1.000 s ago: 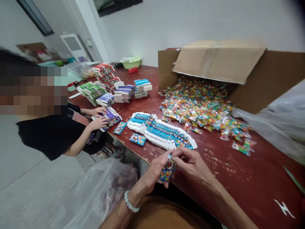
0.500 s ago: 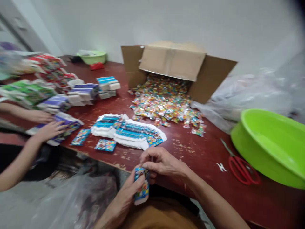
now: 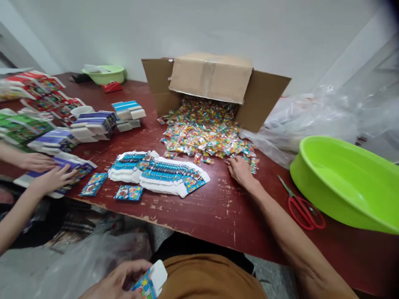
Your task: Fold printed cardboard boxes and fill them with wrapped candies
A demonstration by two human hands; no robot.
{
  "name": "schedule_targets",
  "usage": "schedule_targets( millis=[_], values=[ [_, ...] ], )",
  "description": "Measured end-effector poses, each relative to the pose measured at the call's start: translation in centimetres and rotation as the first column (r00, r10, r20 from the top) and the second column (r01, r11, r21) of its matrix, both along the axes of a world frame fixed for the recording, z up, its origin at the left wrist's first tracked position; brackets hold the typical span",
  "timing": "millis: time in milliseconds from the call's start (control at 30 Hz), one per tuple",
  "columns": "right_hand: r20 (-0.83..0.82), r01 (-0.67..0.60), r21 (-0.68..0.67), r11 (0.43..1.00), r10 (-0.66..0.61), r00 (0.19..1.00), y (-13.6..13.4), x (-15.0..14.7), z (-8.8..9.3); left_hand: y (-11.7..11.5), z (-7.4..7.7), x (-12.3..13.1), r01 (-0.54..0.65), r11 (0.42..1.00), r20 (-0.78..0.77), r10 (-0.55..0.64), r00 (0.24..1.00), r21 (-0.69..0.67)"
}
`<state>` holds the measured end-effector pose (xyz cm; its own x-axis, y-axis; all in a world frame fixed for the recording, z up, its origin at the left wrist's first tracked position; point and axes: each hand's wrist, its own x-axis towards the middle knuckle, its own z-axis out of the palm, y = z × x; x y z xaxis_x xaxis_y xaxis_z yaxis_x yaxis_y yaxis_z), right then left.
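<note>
Candy packets (image 3: 204, 139) lie just beyond the nearer right hand (image 3: 242, 171), fingers curled, grip indiscernible, while the left hand (image 3: 120, 277) clasps a blue carton (image 3: 147, 286).

Small box (image 3: 149, 283) blue with multicolour print, white flap (image 3: 159, 274); fanned cartons (image 3: 165, 177) blue, white-edged; candy packets (image 3: 202, 139) mixed red, yellow, green, orange (busy speckle, basically); table (image 3: 249, 220) dark red with pale scuffs; basin (image 3: 311, 182) lime green; scissors (image 3: 295, 200) red-handled, grey-bladed; big cardboard box (image 3: 226, 79) plain brown.
</note>
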<state>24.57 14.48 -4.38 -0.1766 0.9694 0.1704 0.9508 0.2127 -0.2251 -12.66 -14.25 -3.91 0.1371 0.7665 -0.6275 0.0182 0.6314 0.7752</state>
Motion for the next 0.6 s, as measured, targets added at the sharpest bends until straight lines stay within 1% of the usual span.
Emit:
schedule_targets(
  millis=[33,100,200,233,300,333,400,433,467,500,533,567,600],
  values=[
    [0.015,-0.008,0.005,1.0,0.008,1.0,-0.4,-0.2,-0.1,-0.1,0.2,-0.1,-0.002,1.0,0.012,0.002,1.0,-0.008],
    [0.028,-0.012,0.028,1.0,0.011,1.0,-1.1,-0.3,-0.5,0.3,0.9,0.3,-0.048,0.999,0.034,0.047,0.998,0.006],
    [0.01,0.0,0.079,0.997,-0.001,1.0,-1.9,0.3,-1.3,1.7,2.1,1.6,-0.139,0.99,0.128,0.135,0.983,0.028],
    [-0.024,0.007,0.095,0.995,-0.005,1.0,-2.0,0.6,-1.5,2.2,2.4,2.1,-0.173,0.984,0.17,0.164,0.972,0.036],
    [-0.144,0.034,0.119,0.992,-0.017,0.989,-2.5,0.8,-1.5,3.4,3.0,3.1,-0.266,0.962,0.239,0.242,0.94,0.07],
    [-0.226,0.064,0.132,0.989,-0.033,0.974,-2.9,0.6,-1.2,4.0,3.2,3.6,-0.306,0.947,0.262,0.274,0.925,0.093],
    [-0.439,0.115,0.138,0.984,-0.043,0.898,-4.2,-0.8,0.3,5.0,3.4,4.6,-0.348,0.927,0.28,0.3,0.912,0.14],
    [-0.552,0.125,0.135,0.983,-0.03,0.833,-5.2,-1.9,1.4,5.5,3.6,5.0,-0.349,0.923,0.274,0.297,0.915,0.163],
    [-0.674,0.05,0.116,0.992,0.042,0.737,-6.3,-3.3,2.6,5.9,3.7,5.5,-0.339,0.921,0.254,0.288,0.923,0.19],
    [-0.753,-0.112,0.101,0.988,0.15,0.64,-7.6,-4.9,3.8,6.3,3.8,5.9,-0.322,0.921,0.217,0.275,0.937,0.221],
    [-0.793,-0.279,0.102,0.955,0.248,0.556,-8.9,-6.6,4.9,6.6,3.9,6.4,-0.292,0.922,0.168,0.256,0.952,0.253],
    [-0.82,-0.421,0.086,0.903,0.304,0.485,-10.1,-8.3,5.8,6.8,4.0,6.8,-0.253,0.924,0.112,0.23,0.967,0.286],
    [-0.838,-0.517,0.072,0.853,0.332,0.433,-11.1,-9.8,6.4,7.0,4.0,7.2,-0.209,0.924,0.054,0.202,0.978,0.319]
  ],
)
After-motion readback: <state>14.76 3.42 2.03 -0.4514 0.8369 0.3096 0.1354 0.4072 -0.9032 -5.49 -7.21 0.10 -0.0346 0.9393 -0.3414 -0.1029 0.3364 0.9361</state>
